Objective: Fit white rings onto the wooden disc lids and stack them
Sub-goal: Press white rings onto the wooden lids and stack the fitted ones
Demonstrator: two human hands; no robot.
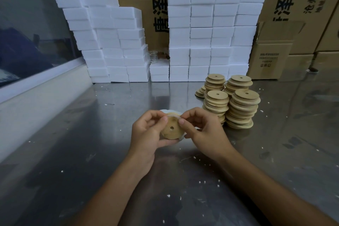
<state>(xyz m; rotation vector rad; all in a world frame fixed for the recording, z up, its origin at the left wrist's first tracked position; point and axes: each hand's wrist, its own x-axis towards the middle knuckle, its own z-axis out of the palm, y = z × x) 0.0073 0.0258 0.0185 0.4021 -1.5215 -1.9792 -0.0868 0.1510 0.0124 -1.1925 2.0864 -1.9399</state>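
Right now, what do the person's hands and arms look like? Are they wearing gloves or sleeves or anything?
No gloves and no sleeves show. The left hand and the right hand are both bare, and both forearms are bare down to the bottom edge of the picture. I see no rings, watch, bracelets or markings. The fingers have short, plain nails.

table (91, 152) | disc stacks (231, 101) right of centre | foam blocks (207, 29) stacked behind them | cartons (271, 55) rearmost, far right | held disc (171, 128) before stacks, possibly above table
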